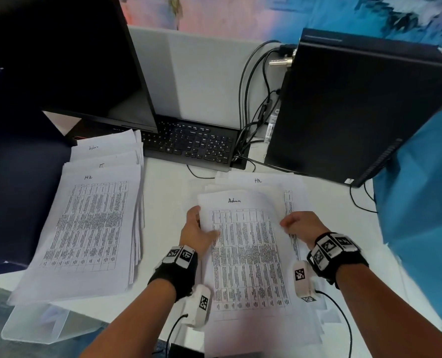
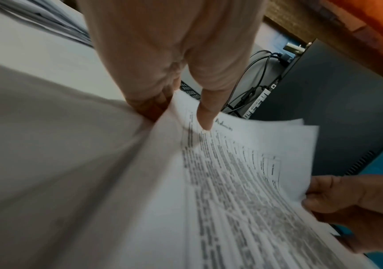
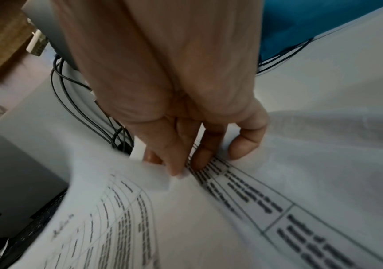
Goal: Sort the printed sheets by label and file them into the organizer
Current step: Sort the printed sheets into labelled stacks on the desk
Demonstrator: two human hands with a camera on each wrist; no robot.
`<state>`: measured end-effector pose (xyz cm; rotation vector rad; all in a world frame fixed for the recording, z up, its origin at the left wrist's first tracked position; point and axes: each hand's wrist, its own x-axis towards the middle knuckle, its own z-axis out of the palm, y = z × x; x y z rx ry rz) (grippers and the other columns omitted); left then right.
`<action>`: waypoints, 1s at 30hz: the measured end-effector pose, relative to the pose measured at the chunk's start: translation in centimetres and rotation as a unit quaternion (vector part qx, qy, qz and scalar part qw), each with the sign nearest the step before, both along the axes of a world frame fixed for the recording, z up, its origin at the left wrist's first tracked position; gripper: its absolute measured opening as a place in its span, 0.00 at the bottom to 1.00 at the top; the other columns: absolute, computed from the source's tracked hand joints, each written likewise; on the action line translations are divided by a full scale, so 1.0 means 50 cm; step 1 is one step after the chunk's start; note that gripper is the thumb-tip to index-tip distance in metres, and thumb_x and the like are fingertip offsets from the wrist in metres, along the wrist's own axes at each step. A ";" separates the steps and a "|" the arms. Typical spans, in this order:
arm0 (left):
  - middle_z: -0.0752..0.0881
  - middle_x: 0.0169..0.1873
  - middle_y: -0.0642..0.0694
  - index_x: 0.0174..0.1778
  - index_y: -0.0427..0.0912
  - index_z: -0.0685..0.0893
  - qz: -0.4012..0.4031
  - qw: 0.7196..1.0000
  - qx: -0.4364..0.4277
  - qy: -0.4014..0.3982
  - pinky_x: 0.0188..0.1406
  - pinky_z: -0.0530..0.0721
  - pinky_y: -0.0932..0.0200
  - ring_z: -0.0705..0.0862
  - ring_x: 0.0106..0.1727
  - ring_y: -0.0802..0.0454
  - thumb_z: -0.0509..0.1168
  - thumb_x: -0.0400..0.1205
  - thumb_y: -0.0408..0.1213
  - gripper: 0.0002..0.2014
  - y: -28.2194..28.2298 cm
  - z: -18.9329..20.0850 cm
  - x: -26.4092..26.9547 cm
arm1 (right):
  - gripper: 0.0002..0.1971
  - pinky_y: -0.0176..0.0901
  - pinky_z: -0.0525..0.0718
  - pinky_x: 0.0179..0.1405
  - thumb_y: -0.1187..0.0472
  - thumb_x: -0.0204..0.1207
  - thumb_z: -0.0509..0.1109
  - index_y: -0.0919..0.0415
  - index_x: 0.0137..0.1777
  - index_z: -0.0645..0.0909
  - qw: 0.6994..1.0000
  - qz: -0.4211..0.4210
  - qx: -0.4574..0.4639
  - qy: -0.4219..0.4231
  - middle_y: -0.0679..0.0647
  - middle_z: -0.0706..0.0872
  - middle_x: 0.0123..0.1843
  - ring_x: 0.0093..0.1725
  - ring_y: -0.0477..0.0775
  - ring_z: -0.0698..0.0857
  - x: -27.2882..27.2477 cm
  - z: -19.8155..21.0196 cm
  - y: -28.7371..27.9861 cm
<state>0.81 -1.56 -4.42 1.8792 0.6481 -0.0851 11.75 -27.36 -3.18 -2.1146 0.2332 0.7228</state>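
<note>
My left hand [image 1: 198, 232] pinches the left edge of the Admin sheet [image 1: 248, 254], thumb on top and fingers beneath; my right hand [image 1: 298, 223] curls round its right edge. The sheet lifts off the unsorted pile [image 1: 287, 187] in front of me. It's light and limp, sagging between my grips, so I judge that two opposite edges are the right hold; a tight pinch would crease it, and lower sheets may cling. The sorted stacks [image 1: 90, 223] lie well to the left, on a clear organizer [image 1: 33, 326].
</note>
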 end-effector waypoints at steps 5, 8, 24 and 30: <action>0.83 0.58 0.45 0.71 0.44 0.69 0.013 1.000 0.015 0.015 0.60 0.80 0.56 0.83 0.58 0.45 0.74 0.73 0.33 0.32 0.014 -0.010 0.004 | 0.18 0.42 0.78 0.57 0.67 0.69 0.78 0.66 0.59 0.84 1.000 0.019 -0.011 -0.005 0.54 0.83 0.54 0.55 0.54 0.82 -0.001 -0.003 0.004; 0.82 0.54 0.46 0.69 0.42 0.72 0.044 0.999 0.006 0.011 0.54 0.77 0.61 0.81 0.54 0.49 0.73 0.74 0.32 0.28 0.015 -0.005 0.005 | 0.17 0.43 0.78 0.56 0.64 0.67 0.80 0.66 0.56 0.85 1.000 -0.002 -0.007 -0.009 0.53 0.83 0.54 0.55 0.54 0.82 -0.001 -0.004 0.005; 0.87 0.43 0.51 0.35 0.44 0.89 -0.052 0.999 -0.002 0.009 0.46 0.81 0.71 0.85 0.46 0.52 0.69 0.76 0.25 0.10 0.025 -0.022 0.002 | 0.11 0.43 0.78 0.32 0.71 0.69 0.76 0.59 0.35 0.77 0.996 -0.075 0.025 -0.029 0.55 0.82 0.35 0.32 0.53 0.78 0.003 -0.005 -0.010; 0.87 0.39 0.54 0.21 0.48 0.86 -0.023 0.998 -0.010 -0.065 0.45 0.79 0.76 0.86 0.40 0.66 0.60 0.74 0.11 0.28 0.004 -0.018 -0.026 | 0.08 0.45 0.75 0.32 0.73 0.69 0.75 0.63 0.37 0.80 0.997 -0.044 0.039 -0.041 0.56 0.81 0.30 0.30 0.54 0.77 0.000 -0.002 -0.010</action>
